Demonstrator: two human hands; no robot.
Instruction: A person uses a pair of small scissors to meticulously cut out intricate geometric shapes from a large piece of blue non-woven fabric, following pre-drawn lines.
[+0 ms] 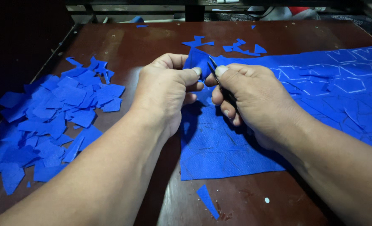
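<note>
Head view is showing two bare hands meeting just above the middle of a dark brown table (pixel 152 46), working on a blue fabric sheet (pixel 236 146) that is spreading from the centre out toward three o'clock. The left hand (pixel 167 90) is pinching the sheet's raised edge between thumb and forefinger, its fingers curled tight, apparently lifting and tensioning the cloth so the blades can bite cleanly. The right hand (pixel 253 98) is clenching around small dark scissors (pixel 213 69), whose tips are poking up at twelve o'clock of the knuckles, touching the lifted fabric flap (pixel 196 60); how far the blades are parted is too small to tell. White chalk outlines (pixel 345 83) of angular shapes are marking the sheet toward two and three o'clock, seemingly serving as cutting guides. A loose pile of cut blue pieces (pixel 52 117) is lying at nine o'clock, well apart from the sheet, likely kept aside from the working area. A few small offcuts (pixel 240 47) are resting near twelve o'clock, and a single narrow scrap (pixel 207 201) is lying at six o'clock.
</note>
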